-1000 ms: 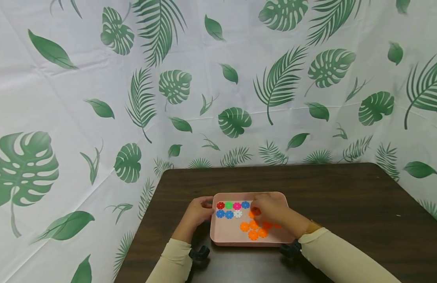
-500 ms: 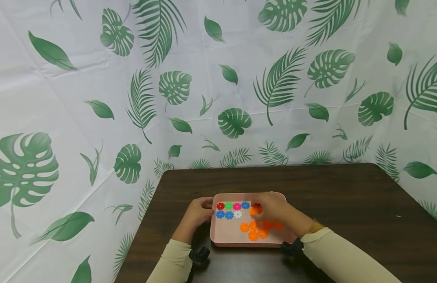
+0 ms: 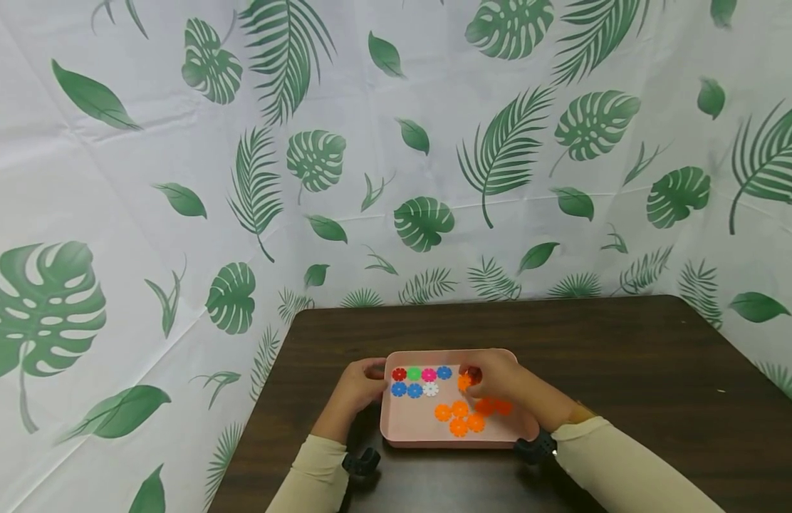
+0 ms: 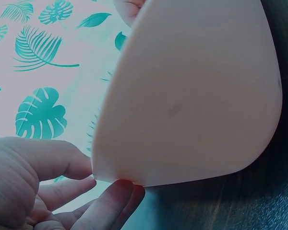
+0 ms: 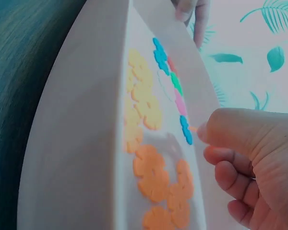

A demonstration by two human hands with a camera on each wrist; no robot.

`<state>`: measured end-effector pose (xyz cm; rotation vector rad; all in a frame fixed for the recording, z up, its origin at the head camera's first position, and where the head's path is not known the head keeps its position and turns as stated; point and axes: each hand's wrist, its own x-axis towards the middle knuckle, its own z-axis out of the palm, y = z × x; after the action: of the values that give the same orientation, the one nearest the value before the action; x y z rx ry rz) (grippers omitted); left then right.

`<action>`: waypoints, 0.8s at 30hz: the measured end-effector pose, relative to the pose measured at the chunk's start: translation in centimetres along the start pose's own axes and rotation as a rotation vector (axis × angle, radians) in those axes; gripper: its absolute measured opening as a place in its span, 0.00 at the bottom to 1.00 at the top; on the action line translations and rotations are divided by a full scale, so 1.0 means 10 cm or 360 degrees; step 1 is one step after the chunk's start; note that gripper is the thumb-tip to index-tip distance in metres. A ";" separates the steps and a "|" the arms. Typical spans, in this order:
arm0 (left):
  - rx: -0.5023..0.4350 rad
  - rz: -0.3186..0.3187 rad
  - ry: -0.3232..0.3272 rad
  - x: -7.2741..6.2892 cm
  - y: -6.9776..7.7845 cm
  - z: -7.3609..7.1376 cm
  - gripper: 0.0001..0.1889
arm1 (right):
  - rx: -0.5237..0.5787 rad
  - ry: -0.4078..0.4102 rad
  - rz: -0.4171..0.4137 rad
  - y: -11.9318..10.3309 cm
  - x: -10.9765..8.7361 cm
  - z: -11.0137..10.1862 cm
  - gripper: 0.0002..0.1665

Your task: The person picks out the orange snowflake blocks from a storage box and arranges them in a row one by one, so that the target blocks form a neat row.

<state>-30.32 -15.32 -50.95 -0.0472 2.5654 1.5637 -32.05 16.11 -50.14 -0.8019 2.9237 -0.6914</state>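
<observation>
A pink tray (image 3: 460, 443) holds small notched plastic snowflake discs. Its upper left has a row of red (image 3: 399, 374), green (image 3: 414, 373), pink (image 3: 429, 375) and blue (image 3: 444, 372) discs, with two blue discs and a white disc (image 3: 430, 389) below. My left hand (image 3: 359, 381) grips the tray's left end; in the left wrist view the thumb and fingertips (image 4: 116, 194) meet its edge. My right hand (image 3: 495, 374) is over the tray's upper right, pinching an orange snowflake disc (image 5: 194, 129) at the thumb tip, mostly hidden. Another orange disc (image 3: 464, 382) shows beside those fingers.
Several loose orange discs (image 3: 459, 427) lie in the tray's lower right part, some close to the right wrist. The tray stands on a dark wooden table (image 3: 601, 342). A leaf-patterned cloth (image 3: 370, 178) hangs behind and to the left of it.
My right hand has shifted slightly right, away from the blue disc, and more of the orange disc by its fingers shows. The left hand stays on the tray.
</observation>
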 end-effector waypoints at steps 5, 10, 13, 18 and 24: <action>-0.0015 -0.0021 0.0002 0.01 -0.01 0.01 0.29 | 0.0041 -0.0013 -0.0038 0.03 -0.02 -0.02 0.14; -0.0024 -0.0008 0.0002 0.01 -0.01 0.02 0.29 | 0.0192 0.0001 0.0037 0.05 -0.05 -0.05 0.14; -0.0022 0.0007 -0.0004 0.01 -0.02 0.02 0.29 | 0.0328 0.0017 0.0092 0.05 -0.06 -0.12 0.15; -0.0015 -0.0007 -0.0009 0.00 -0.02 0.02 0.29 | 0.0480 0.0075 0.0176 0.12 -0.10 -0.27 0.16; -0.0008 -0.0021 -0.0003 0.01 0.00 0.02 0.29 | 0.0572 0.0174 0.0269 0.31 -0.21 -0.49 0.16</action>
<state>-30.39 -15.14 -51.04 -0.0632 2.5541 1.5650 -32.38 21.51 -47.23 -0.4895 2.7849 -1.2277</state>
